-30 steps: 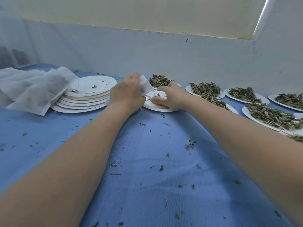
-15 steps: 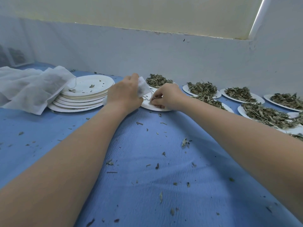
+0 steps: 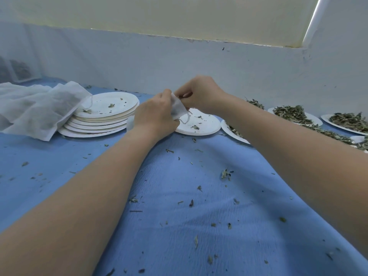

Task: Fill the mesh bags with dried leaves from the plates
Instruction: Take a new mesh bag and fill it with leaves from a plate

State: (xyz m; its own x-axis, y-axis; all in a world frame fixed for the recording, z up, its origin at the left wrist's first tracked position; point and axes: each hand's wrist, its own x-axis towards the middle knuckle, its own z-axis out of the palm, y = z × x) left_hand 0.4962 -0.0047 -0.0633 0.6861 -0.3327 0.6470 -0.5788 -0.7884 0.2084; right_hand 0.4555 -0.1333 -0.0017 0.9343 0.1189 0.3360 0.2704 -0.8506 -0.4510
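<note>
Two hands are raised above a nearly emptied plate (image 3: 201, 124), whereas half a second ago both were lowered onto it. A small white mesh bag (image 3: 177, 108) is gripped by the left hand (image 3: 155, 114), with the fingers curled round it, and its drawstring loop (image 3: 185, 120) is left hanging just over the plate. The bag's top edge is met by the right hand (image 3: 199, 94), whose fingertips are pinched together there; a few dried bits seem to be held in the pinch, though this cannot be told for sure. Earlier, those fingers were pressed down among the crumbs on the plate. Only scattered fragments are left on that plate. To the left, a stack of empty plates (image 3: 99, 116) is seen, partly overlapped by a heap of white mesh bags (image 3: 37, 108). To the right, several plates heaped with dried leaves (image 3: 290, 113) are lined along the wall, partly hidden behind the right forearm. The blue cloth (image 3: 199, 196) covering the tabletop is sprinkled with loose leaf bits.
</note>
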